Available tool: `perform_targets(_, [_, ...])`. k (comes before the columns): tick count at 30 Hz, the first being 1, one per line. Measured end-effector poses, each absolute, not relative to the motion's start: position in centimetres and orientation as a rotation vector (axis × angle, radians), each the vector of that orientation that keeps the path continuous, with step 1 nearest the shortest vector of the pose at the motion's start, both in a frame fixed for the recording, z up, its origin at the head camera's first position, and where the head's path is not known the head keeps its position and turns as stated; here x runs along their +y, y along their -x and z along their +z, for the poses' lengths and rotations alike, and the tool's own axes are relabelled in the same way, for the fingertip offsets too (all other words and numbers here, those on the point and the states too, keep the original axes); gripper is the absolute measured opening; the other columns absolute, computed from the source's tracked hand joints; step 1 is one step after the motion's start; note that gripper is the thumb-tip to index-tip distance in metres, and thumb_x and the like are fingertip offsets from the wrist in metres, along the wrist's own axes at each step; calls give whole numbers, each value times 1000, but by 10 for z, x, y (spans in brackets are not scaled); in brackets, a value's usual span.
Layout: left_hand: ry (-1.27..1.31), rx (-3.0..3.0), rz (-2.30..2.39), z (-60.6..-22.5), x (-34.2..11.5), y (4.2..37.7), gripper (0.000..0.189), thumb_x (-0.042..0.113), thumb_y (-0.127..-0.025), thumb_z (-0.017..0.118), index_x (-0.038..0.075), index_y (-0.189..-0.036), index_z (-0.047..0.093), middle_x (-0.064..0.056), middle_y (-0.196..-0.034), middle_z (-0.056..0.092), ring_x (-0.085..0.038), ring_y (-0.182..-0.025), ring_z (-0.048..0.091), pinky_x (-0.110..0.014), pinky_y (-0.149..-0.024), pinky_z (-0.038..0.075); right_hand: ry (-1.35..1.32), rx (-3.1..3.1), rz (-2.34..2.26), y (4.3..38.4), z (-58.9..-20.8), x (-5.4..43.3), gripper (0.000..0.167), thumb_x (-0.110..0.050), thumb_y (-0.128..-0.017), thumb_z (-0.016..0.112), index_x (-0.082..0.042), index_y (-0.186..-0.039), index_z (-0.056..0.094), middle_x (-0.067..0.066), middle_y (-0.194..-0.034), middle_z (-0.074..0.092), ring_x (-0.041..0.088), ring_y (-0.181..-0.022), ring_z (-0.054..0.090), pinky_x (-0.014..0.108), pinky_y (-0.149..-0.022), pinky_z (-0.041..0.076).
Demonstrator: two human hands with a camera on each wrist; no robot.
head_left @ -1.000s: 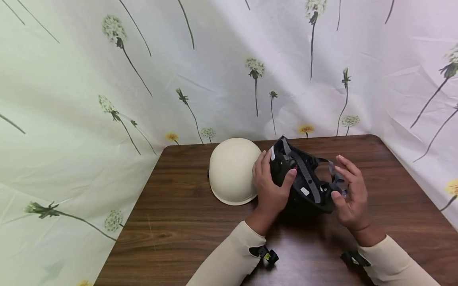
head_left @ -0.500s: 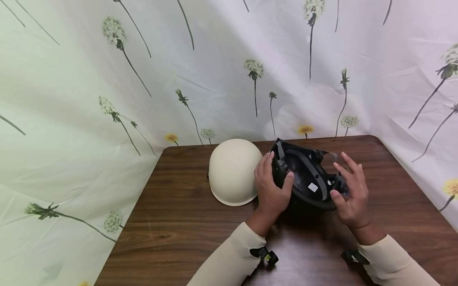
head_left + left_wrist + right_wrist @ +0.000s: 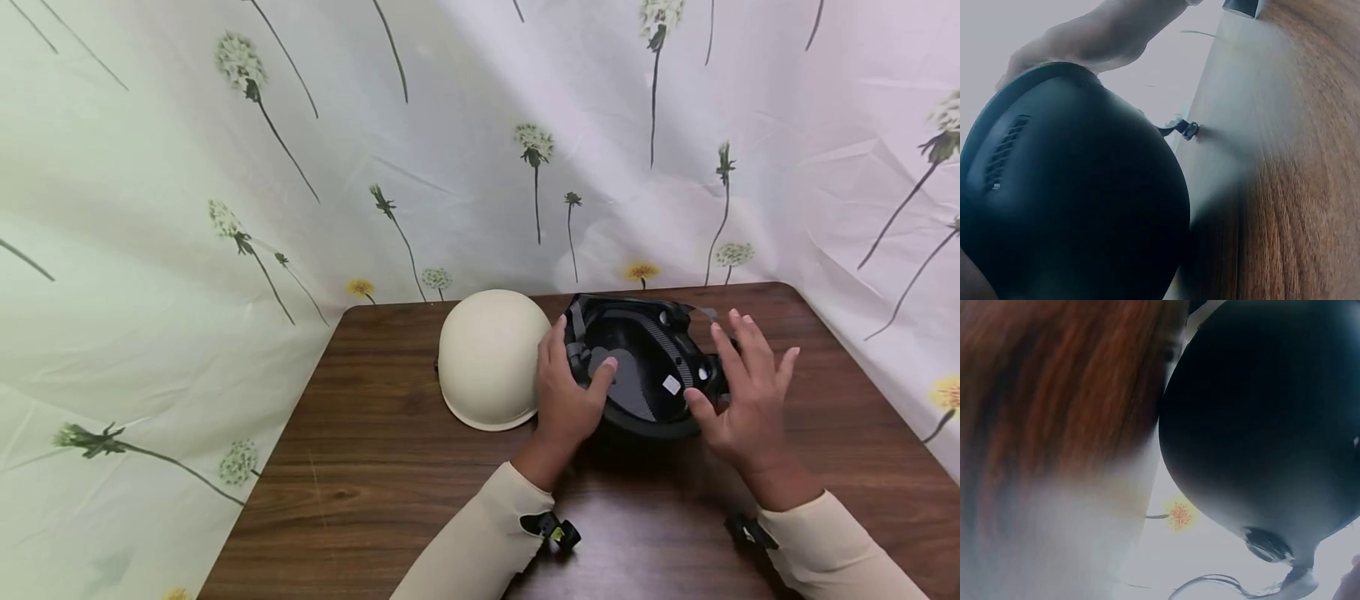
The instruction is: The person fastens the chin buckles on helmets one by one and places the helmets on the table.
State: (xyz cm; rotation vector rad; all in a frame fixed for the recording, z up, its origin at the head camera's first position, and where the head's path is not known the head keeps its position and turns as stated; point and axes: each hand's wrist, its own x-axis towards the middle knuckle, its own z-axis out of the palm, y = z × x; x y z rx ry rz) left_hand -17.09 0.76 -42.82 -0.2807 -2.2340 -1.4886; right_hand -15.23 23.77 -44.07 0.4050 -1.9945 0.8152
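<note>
A black helmet (image 3: 637, 367) sits opening-up on the table, tipped so its lining, a grey strap and a small white label show. My left hand (image 3: 568, 400) grips its left rim, thumb inside and fingers outside. On the right side, my right hand (image 3: 750, 408) has its thumb at the rim and its other fingers spread beside the shell. Both wrist views show the rounded shell close up: a mesh vent in the left one, a strap (image 3: 1297, 578) hanging off it in the right one. Left of the black helmet stands a cream helmet (image 3: 491, 358), dome up.
The brown wooden table (image 3: 360, 483) ends at the back against a white cloth backdrop (image 3: 465, 167) printed with dandelions. Cream sleeves (image 3: 480, 533) and black wrist-camera bands cover the forearms. The cream helmet is right beside the left fingers.
The black helmet has turned from leaning sideways to facing more upward, showing more of its inside. My right fingers have spread wider; my left hand keeps its place on the rim.
</note>
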Motion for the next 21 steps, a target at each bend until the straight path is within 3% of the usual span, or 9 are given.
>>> perform_targets(6, [176, -2262, -1651, -429, 7, 172, 84, 46, -96, 70, 12, -165, 34, -14, -160, 38, -30, -148, 41, -57, -117, 38, -357, -2085, 864, 156, -445, 246, 95, -79, -98, 42, -3, -153, 52, 21, -165, 40, 45, -154, 31, 79, -114, -12])
perform_targets(12, [172, -2343, -1502, -429, 4, 176, 80, 41, -98, 71, 11, -163, 37, -19, -159, 35, -36, -144, 44, -58, -112, 43, -288, -2078, 966, 160, -446, 252, 83, -67, -102, 47, -1, -153, 51, 23, -164, 40, 48, -151, 33, 82, -114, -7])
perform_targets(14, [218, -2370, -1387, -427, 2, 176, 74, 37, -97, 73, 7, -159, 44, -21, -159, 35, -37, -143, 43, -58, -110, 44, -270, -2067, 1007, 161, -447, 253, 78, -61, -104, 50, 0, -153, 51, 24, -163, 41, 50, -149, 35, 83, -113, -3])
perform_targets(16, [276, -2376, -1249, -423, -1, 176, 65, 33, -96, 76, 5, -150, 54, -21, -157, 39, -38, -143, 44, -59, -109, 44, -260, -2057, 1043, 161, -447, 254, 74, -55, -106, 50, 1, -153, 50, 24, -162, 41, 52, -147, 37, 83, -114, 9])
perform_targets(21, [396, -2408, -977, -412, -7, 176, 47, 29, -91, 83, 9, -133, 71, -16, -151, 50, -37, -144, 41, -61, -105, 43, -253, -2057, 1069, 163, -448, 255, 68, -47, -109, 48, 4, -154, 48, 29, -159, 41, 52, -145, 40, 70, -114, 31])
